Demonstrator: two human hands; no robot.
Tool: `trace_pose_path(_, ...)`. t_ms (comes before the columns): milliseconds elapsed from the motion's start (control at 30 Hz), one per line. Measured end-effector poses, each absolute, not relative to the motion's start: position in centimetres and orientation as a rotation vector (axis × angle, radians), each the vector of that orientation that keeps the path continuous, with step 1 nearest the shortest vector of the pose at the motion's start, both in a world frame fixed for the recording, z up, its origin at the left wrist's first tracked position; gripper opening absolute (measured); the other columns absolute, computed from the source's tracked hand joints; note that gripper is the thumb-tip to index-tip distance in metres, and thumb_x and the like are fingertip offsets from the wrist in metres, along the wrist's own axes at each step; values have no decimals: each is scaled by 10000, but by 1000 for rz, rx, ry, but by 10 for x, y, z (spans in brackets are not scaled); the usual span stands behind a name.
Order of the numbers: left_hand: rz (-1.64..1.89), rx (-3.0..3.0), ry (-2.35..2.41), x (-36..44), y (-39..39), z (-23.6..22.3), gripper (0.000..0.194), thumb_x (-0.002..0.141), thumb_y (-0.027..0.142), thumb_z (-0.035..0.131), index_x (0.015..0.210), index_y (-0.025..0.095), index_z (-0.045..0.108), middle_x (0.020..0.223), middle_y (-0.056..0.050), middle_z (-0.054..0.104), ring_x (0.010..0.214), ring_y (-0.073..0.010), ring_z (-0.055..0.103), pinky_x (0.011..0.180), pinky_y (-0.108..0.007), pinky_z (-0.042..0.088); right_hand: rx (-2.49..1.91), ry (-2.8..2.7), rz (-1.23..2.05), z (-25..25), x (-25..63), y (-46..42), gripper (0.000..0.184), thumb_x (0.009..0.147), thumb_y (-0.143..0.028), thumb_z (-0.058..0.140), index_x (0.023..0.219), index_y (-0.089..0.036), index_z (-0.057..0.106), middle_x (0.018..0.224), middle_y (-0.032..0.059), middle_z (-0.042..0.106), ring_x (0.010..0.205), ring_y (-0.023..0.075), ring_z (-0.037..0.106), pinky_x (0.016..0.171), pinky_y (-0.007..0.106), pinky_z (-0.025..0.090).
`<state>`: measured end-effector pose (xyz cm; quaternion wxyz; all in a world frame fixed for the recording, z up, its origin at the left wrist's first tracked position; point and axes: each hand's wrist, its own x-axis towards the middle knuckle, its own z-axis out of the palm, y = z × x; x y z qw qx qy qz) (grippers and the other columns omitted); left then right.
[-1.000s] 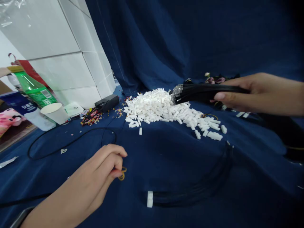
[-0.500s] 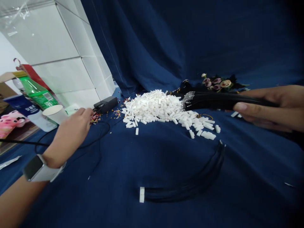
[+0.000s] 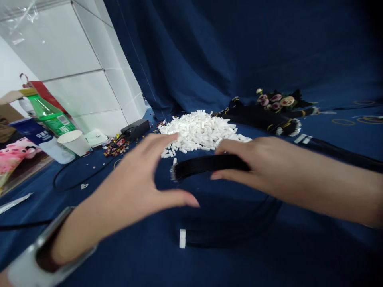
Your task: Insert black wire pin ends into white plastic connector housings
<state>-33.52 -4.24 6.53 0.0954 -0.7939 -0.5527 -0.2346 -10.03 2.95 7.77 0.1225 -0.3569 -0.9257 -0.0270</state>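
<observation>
My right hand (image 3: 254,163) grips a thick bundle of black wires (image 3: 206,164), whose silvery crimped ends point left. Facing those ends, my left hand (image 3: 137,179) is open, thumb and fingers spread apart, with nothing between them. Just behind both hands lies a heap of small white plastic connector housings (image 3: 199,129). Nearer to me on the cloth, a white connector (image 3: 182,238) joins a curved set of black wires (image 3: 227,235), partly shaded and hard to make out.
More black wire bundles (image 3: 254,115) lie at the back right beside artificial flowers (image 3: 277,100). On the left stand a paper cup (image 3: 73,142), a green bottle (image 3: 55,115) and a black box (image 3: 136,129). Rubber bands (image 3: 371,119) lie at far right.
My right hand has brought the wire bundle left and down, in front of the white heap. My left hand has left the black box, moved right and opened toward the bundle's ends.
</observation>
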Motion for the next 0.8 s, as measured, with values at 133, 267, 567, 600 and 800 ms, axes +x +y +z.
trace_pose_path(133,-507,-2509,-1584,-309,-40,42,877,804,176,687,1494,268,153,1209,-86,686,923,-267,728,753,-372,575,-774,-2892,203,64,-141,21,330,878,-254,618,1159,-82,597,825,109,664,669,210,613,554,293,368)
trace_pose_path(267,-308,-2512,-1810,-336,-31,13,494,846,82,551,1311,168,405,897,-65,762,729,-247,747,564,-308,531,-698,-2927,544,47,-128,38,562,836,-384,677,1321,-176,482,1043,80,660,840,187,638,672,279,476)
trace_pose_path(567,-260,-2471,-1730,-332,-26,15,65,886,169,570,945,197,564,876,-44,711,817,-231,710,690,-349,559,-925,-2805,995,25,-67,50,321,897,-462,553,1065,-190,582,699,-25,590,561,108,549,490,228,410)
trace_pose_path(600,-267,-2474,-1687,-323,-25,16,125,882,183,586,1004,190,558,940,-61,703,879,-242,700,733,-368,565,-927,-2780,1008,22,-69,48,288,926,-437,508,1052,-188,578,679,-31,575,544,101,533,482,225,394)
trace_pose_path(800,-174,-2544,-1299,-274,-16,20,183,877,100,560,1048,153,528,923,-79,660,810,-272,675,652,-380,547,-959,-2597,1000,19,-73,31,346,920,-454,526,1122,-176,560,924,33,655,784,148,621,670,270,496)
